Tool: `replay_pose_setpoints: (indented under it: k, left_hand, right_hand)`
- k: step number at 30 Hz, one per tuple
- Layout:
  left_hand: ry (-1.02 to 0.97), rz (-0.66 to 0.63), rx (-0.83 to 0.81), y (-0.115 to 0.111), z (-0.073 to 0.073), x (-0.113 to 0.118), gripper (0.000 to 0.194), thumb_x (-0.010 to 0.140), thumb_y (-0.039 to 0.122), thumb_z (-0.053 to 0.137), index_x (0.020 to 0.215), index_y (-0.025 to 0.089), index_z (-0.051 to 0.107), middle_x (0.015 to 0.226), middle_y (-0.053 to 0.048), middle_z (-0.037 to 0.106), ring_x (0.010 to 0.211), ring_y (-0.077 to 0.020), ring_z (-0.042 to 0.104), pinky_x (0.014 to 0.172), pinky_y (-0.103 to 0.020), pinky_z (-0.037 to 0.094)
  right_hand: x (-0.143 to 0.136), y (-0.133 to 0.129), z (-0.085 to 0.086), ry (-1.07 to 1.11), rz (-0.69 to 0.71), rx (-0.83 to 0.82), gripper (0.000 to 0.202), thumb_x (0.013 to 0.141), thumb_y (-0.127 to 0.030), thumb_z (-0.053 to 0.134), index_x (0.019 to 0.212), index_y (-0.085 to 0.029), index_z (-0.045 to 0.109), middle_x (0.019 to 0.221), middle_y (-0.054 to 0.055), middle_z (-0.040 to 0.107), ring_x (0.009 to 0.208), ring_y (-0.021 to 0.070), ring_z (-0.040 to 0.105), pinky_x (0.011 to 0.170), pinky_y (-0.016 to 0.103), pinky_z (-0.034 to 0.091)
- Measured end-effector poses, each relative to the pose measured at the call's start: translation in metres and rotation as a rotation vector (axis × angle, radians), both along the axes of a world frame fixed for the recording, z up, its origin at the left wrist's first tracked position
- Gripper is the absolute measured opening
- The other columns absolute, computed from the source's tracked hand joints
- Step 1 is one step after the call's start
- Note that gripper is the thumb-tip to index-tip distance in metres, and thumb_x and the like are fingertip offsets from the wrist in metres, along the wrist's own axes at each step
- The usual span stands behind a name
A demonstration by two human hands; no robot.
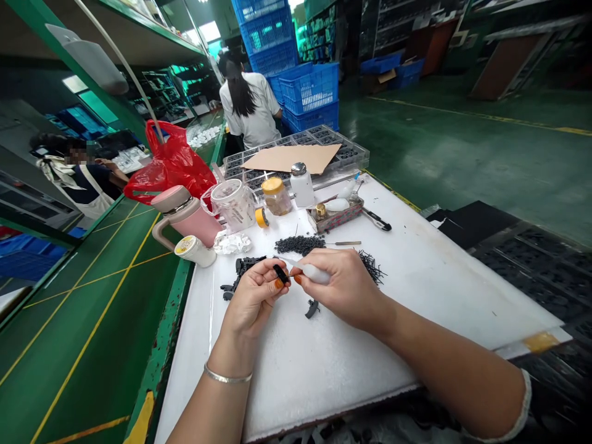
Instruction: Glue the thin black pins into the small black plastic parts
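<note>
Pinched in the fingertips of my left hand [253, 296] is a small black plastic part [280, 274]. My right hand [345, 285] grips a white squeeze bottle [315, 273], its thin tip pointing left at the part; whether the tip touches it I cannot tell. Behind the hands lie a heap of tiny black pieces [300, 245] and a pile of thin black pins [370, 267]. Larger black parts [250, 264] are gathered beyond my left hand. One curved black piece [312, 309] rests alone on the white work surface [342, 364] below my right hand.
Along the back stand a pink mug [194, 216], a white-lidded jar [197, 251], a clear tub [234, 203], a yellow-lidded jar [276, 196] and a metal-capped bottle [301, 185]. A tool box [340, 216] and a cutter knife [377, 219] sit right. A green conveyor [92, 296] runs left.
</note>
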State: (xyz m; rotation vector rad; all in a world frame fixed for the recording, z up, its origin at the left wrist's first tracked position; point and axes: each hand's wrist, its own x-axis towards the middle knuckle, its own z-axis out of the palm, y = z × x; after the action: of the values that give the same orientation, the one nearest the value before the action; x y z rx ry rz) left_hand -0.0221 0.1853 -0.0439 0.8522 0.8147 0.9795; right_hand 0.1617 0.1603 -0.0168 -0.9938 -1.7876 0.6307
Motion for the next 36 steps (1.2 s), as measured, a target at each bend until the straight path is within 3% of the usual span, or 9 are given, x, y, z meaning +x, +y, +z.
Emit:
replay_pose_setpoints:
  k: [13,32,36]
  left_hand:
    - [0.033,0.012,0.05,-0.0006,-0.0015,0.0022,0.031,0.064,0.012,0.08,0.092,0.015,0.066,0.079,-0.002,0.069,0.065,-0.0082,0.064,0.064,-0.015,0.053]
    - [0.239,0.067,0.251,-0.0008,-0.0009,0.0035,0.026,0.065,0.015,0.078,0.089,0.014,0.069,0.074,-0.004,0.069,0.063,-0.0119,0.063,0.062,-0.021,0.053]
    - [0.286,0.132,0.313,-0.0022,0.0002,0.0049,0.024,0.064,0.016,0.079,0.085,0.015,0.07,0.073,-0.003,0.069,0.064,-0.0127,0.063,0.063,-0.022,0.054]
  right_hand:
    - [0.0013,-0.0005,-0.001,-0.06,-0.025,-0.044,0.016,0.073,-0.007,0.058,0.081,-0.019,0.053,0.071,-0.004,0.057,0.061,0.0096,0.049,0.06,0.02,0.034]
    - [-0.0017,0.001,-0.0079,-0.141,-0.048,-0.004,0.017,0.073,-0.005,0.054,0.079,-0.02,0.048,0.075,-0.001,0.059,0.066,0.0131,0.053,0.062,0.022,0.034]
    - [-0.0023,0.0012,-0.0071,-0.103,-0.05,-0.037,0.016,0.073,-0.005,0.055,0.077,-0.02,0.049,0.071,-0.002,0.057,0.063,0.0118,0.05,0.06,0.022,0.033]
